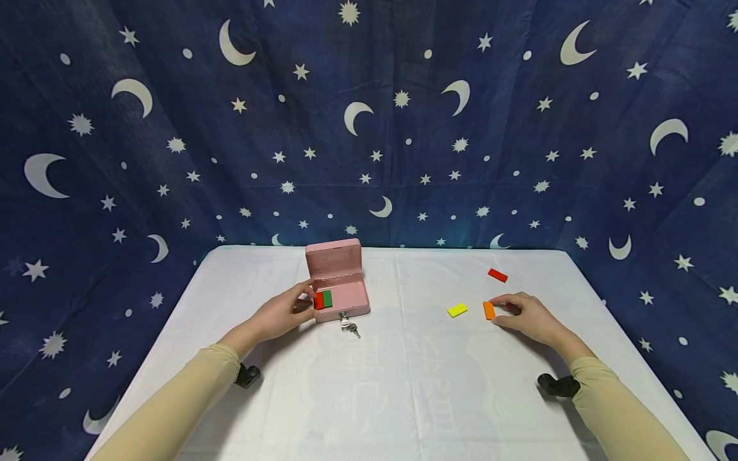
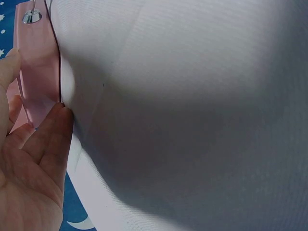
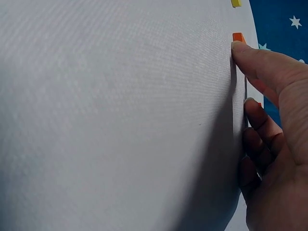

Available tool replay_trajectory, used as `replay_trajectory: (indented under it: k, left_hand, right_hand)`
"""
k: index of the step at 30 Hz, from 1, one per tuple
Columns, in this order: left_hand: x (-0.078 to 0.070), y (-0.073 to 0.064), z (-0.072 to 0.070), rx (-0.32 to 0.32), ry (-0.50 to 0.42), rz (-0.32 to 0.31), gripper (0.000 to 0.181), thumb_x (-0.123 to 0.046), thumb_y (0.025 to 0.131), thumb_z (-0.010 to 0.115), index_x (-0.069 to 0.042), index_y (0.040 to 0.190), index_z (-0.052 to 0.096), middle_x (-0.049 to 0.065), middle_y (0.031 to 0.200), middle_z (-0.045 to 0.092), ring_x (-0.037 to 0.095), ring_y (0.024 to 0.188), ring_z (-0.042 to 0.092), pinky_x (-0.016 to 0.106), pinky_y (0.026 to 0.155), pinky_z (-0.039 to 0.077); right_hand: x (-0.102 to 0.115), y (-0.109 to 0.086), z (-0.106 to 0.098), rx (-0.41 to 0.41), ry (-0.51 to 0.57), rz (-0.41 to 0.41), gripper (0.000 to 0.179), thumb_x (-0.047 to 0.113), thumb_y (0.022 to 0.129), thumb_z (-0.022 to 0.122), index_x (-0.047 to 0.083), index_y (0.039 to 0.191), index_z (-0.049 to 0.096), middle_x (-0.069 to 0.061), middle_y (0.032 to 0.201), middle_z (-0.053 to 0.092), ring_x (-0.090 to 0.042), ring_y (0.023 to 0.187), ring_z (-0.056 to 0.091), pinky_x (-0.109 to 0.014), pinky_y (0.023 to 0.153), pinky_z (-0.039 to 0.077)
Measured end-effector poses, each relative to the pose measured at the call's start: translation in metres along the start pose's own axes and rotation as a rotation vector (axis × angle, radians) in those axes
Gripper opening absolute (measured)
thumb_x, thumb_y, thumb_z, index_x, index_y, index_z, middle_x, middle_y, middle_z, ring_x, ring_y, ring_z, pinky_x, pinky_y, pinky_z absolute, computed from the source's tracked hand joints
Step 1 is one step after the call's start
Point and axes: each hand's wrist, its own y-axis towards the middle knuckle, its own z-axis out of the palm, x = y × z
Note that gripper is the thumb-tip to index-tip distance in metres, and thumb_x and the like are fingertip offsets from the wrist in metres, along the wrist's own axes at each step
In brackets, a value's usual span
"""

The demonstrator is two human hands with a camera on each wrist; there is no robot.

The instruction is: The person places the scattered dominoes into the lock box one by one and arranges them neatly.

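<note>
A small pink metal box (image 1: pixel 350 294) stands with its lid (image 1: pixel 334 259) raised, on the left half of the table. My left hand (image 1: pixel 284 312) holds the box's left end, thumb near the front corner and fingers at the side. Inside, by that end, lie a red block (image 1: pixel 319 301) and a green block (image 1: pixel 327 299), side by side. Over on the right, my right hand (image 1: pixel 529 315) pinches an orange block (image 1: pixel 489 310) between thumb and forefinger, close over the cloth. In the right wrist view the thumb covers part of the orange block (image 3: pixel 238 37).
A yellow block (image 1: pixel 457 310) lies left of the orange one, and a red block (image 1: pixel 498 275) farther back. At the box's front hang a small padlock (image 1: pixel 344 322) and keys (image 1: pixel 353 329). White cloth covers the table (image 1: pixel 403 384); a dark star-patterned curtain (image 1: pixel 403 160) rises behind.
</note>
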Motion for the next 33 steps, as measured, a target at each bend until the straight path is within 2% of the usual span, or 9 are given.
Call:
replay_trajectory:
  k: [8,13,16,23,27,33]
  left_hand:
    - [0.000,-0.001,0.000,-0.001,0.011,-0.010,0.070,-0.041,0.096,0.070,-0.013,0.152,0.039,0.005,0.136,0.058,0.025,0.125,0.062,0.049,0.104,0.048]
    - [0.000,-0.002,-0.001,0.002,0.012,-0.013,0.077,-0.041,0.096,0.071,-0.013,0.157,0.034,0.003,0.134,0.059,0.024,0.126,0.061,0.048,0.106,0.047]
    - [-0.001,-0.001,-0.001,0.005,0.010,-0.028,0.079,-0.042,0.095,0.071,-0.014,0.158,0.032,0.001,0.133,0.059,0.023,0.126,0.061,0.048,0.107,0.046]
    - [0.000,-0.001,-0.001,0.004,0.018,-0.011,0.078,-0.043,0.095,0.071,-0.012,0.156,0.034,0.004,0.133,0.059,0.024,0.125,0.062,0.049,0.107,0.046]
    - [0.000,0.000,0.000,0.004,0.015,-0.012,0.072,-0.043,0.095,0.071,-0.014,0.153,0.039,0.003,0.134,0.059,0.024,0.125,0.062,0.049,0.107,0.046]
    - [0.001,-0.001,0.000,0.005,0.008,-0.017,0.076,-0.043,0.094,0.072,-0.013,0.154,0.037,0.003,0.133,0.059,0.024,0.126,0.061,0.048,0.107,0.046]
  right_hand:
    - [-0.001,-0.001,0.001,-0.014,-0.012,-0.006,0.046,0.035,0.090,0.078,0.013,0.129,0.068,-0.005,0.107,0.061,-0.025,0.098,0.051,-0.039,0.084,0.046]
    - [-0.003,-0.001,0.003,-0.024,-0.018,-0.011,0.045,0.035,0.090,0.079,0.012,0.127,0.069,-0.003,0.100,0.059,-0.025,0.094,0.048,-0.038,0.080,0.043]
    - [-0.002,-0.001,0.002,-0.029,-0.014,0.004,0.045,0.035,0.089,0.079,0.011,0.126,0.069,-0.003,0.097,0.058,-0.025,0.094,0.046,-0.038,0.080,0.040]
    - [-0.001,0.003,0.001,-0.027,0.018,0.015,0.045,0.033,0.089,0.079,0.005,0.121,0.067,-0.003,0.090,0.056,-0.023,0.088,0.049,-0.032,0.074,0.042]
    - [0.002,0.004,-0.001,-0.026,0.037,0.034,0.047,0.033,0.089,0.079,0.004,0.123,0.066,-0.004,0.090,0.054,-0.022,0.088,0.050,-0.029,0.071,0.042]
    - [0.009,0.006,-0.005,-0.027,0.037,0.028,0.050,0.037,0.090,0.078,0.003,0.124,0.065,-0.004,0.090,0.055,-0.022,0.088,0.050,-0.029,0.071,0.043]
